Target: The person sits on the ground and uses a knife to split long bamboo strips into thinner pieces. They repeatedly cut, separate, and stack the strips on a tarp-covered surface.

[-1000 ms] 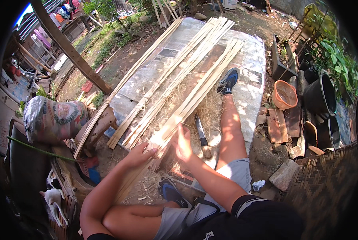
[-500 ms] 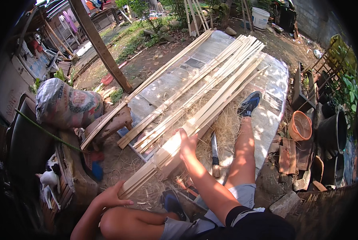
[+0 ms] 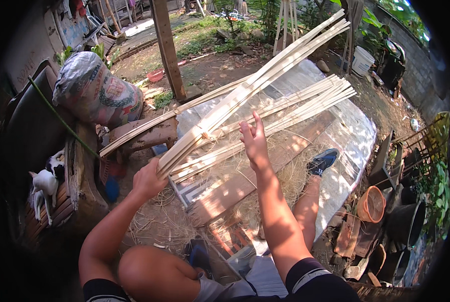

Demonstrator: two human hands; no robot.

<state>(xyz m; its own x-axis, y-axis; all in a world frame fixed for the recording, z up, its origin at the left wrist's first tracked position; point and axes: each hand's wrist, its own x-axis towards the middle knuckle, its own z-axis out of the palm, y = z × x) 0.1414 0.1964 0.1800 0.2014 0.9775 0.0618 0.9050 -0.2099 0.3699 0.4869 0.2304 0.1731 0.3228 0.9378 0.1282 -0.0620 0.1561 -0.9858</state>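
Observation:
My left hand (image 3: 150, 180) grips the near end of a bundle of pale split-bamboo strips (image 3: 237, 100). The bundle is tied with a band partway along, and its loose far ends fan out toward the upper right. It is raised at a slant above the other strips. My right hand (image 3: 255, 143) is apart from it, just to its right, fingers parted and holding nothing. Below lie more bamboo strips (image 3: 305, 116) on a pale sheet (image 3: 353, 131), and another long bundle (image 3: 134, 135) rests farther left. A wooden plank (image 3: 225, 194) lies under my right forearm among fine shavings.
At the left stand a stuffed sack (image 3: 99, 93) and a wooden post (image 3: 167, 50); a white and black cat (image 3: 46, 186) is on a slatted seat. To the right are an orange bucket (image 3: 371, 204), black tubs (image 3: 405, 224) and scrap wood. A white pail (image 3: 362, 61) stands far back.
The bundle has been lifted off the plank and swung left in my left hand. My right hand has let go of it. The view has shifted, and the knife no longer shows.

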